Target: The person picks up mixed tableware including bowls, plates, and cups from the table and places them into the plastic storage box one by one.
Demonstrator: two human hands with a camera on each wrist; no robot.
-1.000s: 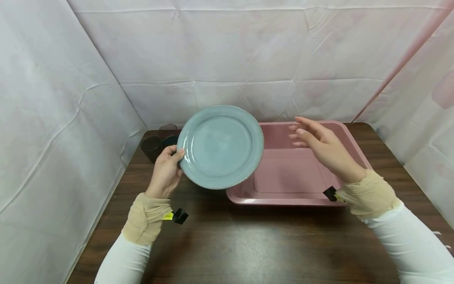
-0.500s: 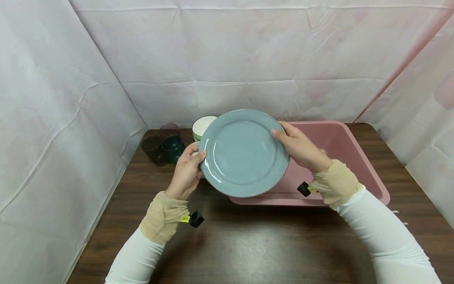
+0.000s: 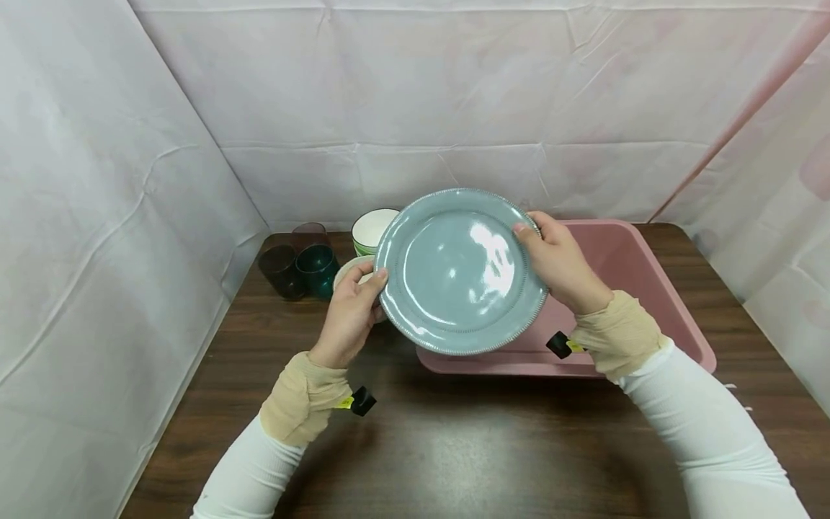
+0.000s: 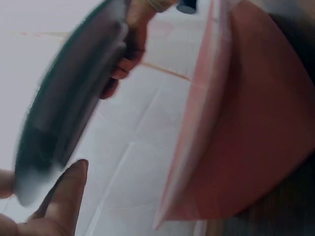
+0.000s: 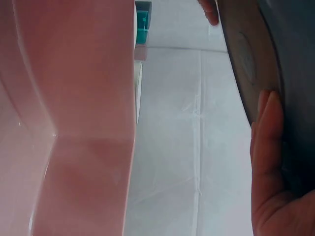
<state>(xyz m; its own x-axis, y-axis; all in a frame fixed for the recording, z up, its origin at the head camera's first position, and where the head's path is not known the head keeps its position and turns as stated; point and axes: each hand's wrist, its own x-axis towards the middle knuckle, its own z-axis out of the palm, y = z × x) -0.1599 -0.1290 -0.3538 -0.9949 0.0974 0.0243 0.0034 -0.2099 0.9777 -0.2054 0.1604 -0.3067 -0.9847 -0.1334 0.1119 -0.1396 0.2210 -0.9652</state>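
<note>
A round blue-grey plate [image 3: 454, 277] with a beaded rim is held up between both hands, its glossy face toward the head camera. My left hand [image 3: 349, 313] pinches its left edge, thumb on the face and fingers behind. At the upper right edge my right hand [image 3: 560, 263] grips it the same way. The plate's underside [image 5: 243, 59] shows in the right wrist view, with the right fingers [image 5: 268, 132] lying against it. Below and behind the plate is a pink basin [image 3: 648, 288], partly hidden by it.
Several dark tinted glasses [image 3: 318, 270] stand at the back left of the wooden table [image 3: 402, 447]. White bowls with green sides [image 3: 375, 229] are beside them, and a further pale bowl [image 3: 350, 268] is partly behind my left hand. White cloth walls [image 3: 415, 94] enclose the table.
My right hand has come in from over the basin and taken hold of the plate's right edge. The plate and left hand have moved right, uncovering the glasses and bowls.
</note>
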